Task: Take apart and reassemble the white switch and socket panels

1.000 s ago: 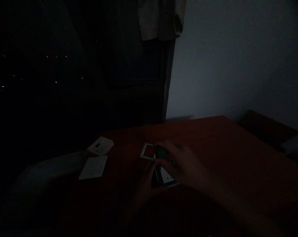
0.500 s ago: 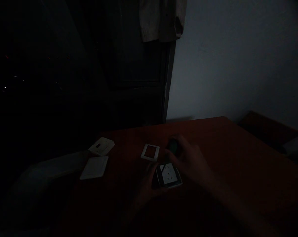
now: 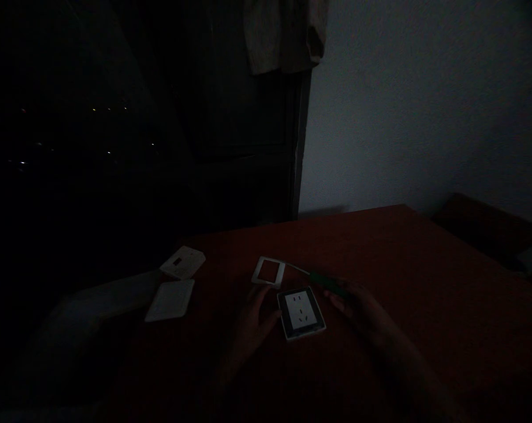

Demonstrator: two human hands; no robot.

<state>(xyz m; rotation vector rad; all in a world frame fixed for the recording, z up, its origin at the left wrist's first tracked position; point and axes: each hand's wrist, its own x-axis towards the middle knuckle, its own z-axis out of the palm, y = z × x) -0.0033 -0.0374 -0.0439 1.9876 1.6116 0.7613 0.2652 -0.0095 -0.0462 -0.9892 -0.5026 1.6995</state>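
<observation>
A wall socket (image 3: 301, 311) with a white middle and dark surround lies face up on the reddish-brown table. Just left of it is my left hand (image 3: 253, 323), thumb and fingers apart, holding nothing; the thumb is close to the socket's edge. My right hand (image 3: 358, 305) is to the right of the socket, its fingers around the end of a screwdriver (image 3: 328, 284) with a green handle. The screwdriver's thin shaft points left, its tip near the corner of a white square frame (image 3: 256, 276). Deep shadow blurs the finger details.
Toward the table's left side lie a pale plate with a small dark opening (image 3: 185, 262) and a white square plate (image 3: 170, 299). Behind the table (image 3: 380, 235) are a dark window and a pale wall (image 3: 402, 117). Cloth (image 3: 283, 35) hangs above.
My right hand has moved right, away from above the socket, and the screwdriver now lies nearly level. My left hand has let go of the socket and shifted slightly left.
</observation>
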